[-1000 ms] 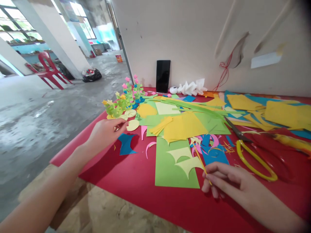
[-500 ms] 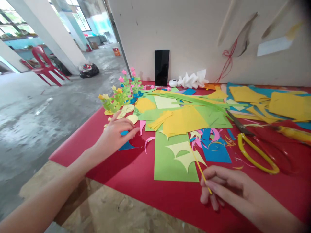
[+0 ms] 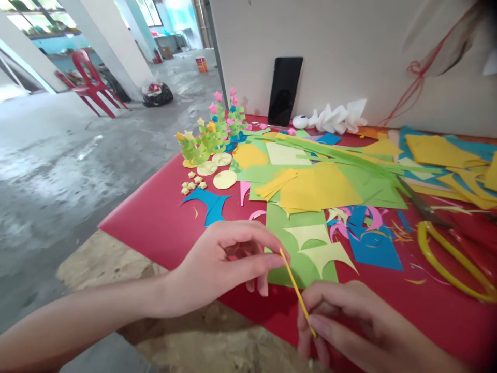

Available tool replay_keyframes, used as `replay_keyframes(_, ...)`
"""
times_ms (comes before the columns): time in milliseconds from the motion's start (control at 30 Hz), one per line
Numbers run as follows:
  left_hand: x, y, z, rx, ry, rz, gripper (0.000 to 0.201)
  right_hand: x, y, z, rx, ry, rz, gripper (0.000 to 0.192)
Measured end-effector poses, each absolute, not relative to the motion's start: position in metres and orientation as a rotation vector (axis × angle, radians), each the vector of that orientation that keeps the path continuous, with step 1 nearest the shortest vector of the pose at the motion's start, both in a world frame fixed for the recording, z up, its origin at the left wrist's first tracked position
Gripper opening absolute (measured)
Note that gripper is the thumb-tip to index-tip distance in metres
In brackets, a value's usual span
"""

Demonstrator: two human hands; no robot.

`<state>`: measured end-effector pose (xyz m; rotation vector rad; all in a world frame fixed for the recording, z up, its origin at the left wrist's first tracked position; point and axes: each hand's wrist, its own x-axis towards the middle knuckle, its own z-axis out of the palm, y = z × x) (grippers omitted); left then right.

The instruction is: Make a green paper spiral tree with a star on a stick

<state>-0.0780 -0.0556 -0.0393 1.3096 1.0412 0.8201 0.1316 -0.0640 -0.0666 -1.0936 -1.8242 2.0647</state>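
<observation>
no readable text, label, brand or number shows on anything here

On my feed: a thin yellow strip (image 3: 297, 292) lower centre, red table (image 3: 163, 223), green sheet (image 3: 287, 238) mid-frame, blue scrap (image 3: 212, 202) centre-left, yellow-handled scissors (image 3: 446, 248) right, black phone (image 3: 284, 90) at top, red chair (image 3: 89, 83) upper left.

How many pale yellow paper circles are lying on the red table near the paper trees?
3. One circle lies nearest, beside the blue scrap; a second sits to its left; a third lies just behind, against the trees. More may be hidden under the trees.
</observation>
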Motion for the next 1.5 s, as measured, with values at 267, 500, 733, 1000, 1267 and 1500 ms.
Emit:
replay_keyframes(267,-0.081,-0.05,-0.044,1.3,1.122,0.771,0.01,0.122,-0.056,-0.069,-1.052,-2.07,1.9,0.034)
replay_keyframes(500,-0.084,-0.051,-0.046,1.322,1.129,0.753,0.008,0.121,-0.056,-0.075,-0.978,-1.93,2.025,0.035)
replay_keyframes(733,-0.086,-0.047,-0.049,1.37,1.189,0.751,0.007,0.123,-0.056,-0.084,-0.972,-2.017,1.944,0.031)
replay_keyframes(1000,-0.089,-0.045,-0.047,1.371,1.224,0.734,0.007,0.118,-0.055,-0.085,-0.964,-2.077,1.871,0.032)
replay_keyframes(1267,-0.087,-0.044,-0.049,1.372,1.222,0.703,0.009,0.118,-0.054,-0.087,-0.973,-2.051,1.917,0.032)
replay_keyframes(1500,-0.09,-0.044,-0.049,1.538,1.165,0.728,0.01,0.12,-0.056,-0.085,-0.978,-1.986,1.96,0.033)
